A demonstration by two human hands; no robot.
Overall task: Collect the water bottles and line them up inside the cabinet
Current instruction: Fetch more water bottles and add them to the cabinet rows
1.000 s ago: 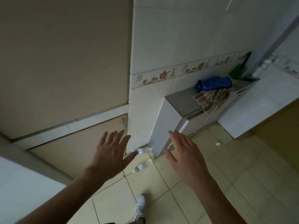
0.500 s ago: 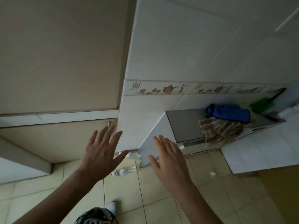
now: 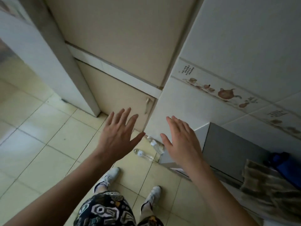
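Observation:
Two clear water bottles lie on the floor tiles at the foot of the white tiled wall: one bottle [image 3: 154, 144] close to the wall corner, the other bottle [image 3: 143, 154] just in front of it. Both are partly hidden by my hands. My left hand [image 3: 118, 136] is held out above the floor with fingers spread, holding nothing. My right hand [image 3: 180, 141] is also stretched out flat and empty, over the bottles' right side. Behind my hands is the beige lower cabinet door [image 3: 117, 97], closed, with a small handle [image 3: 147, 105] at its right edge.
A tall beige upper door [image 3: 123, 38] sits above the cabinet. A grey-topped low counter [image 3: 231, 150] juts out at right, carrying a brown cloth [image 3: 267, 190] and a blue item [image 3: 286, 167]. My feet in white shoes [image 3: 110, 176] stand on the pale tiled floor [image 3: 40, 144].
The view has swung down and left, bringing the cabinet door, floor and my feet into sight. Both hands stay open and spread in front of me.

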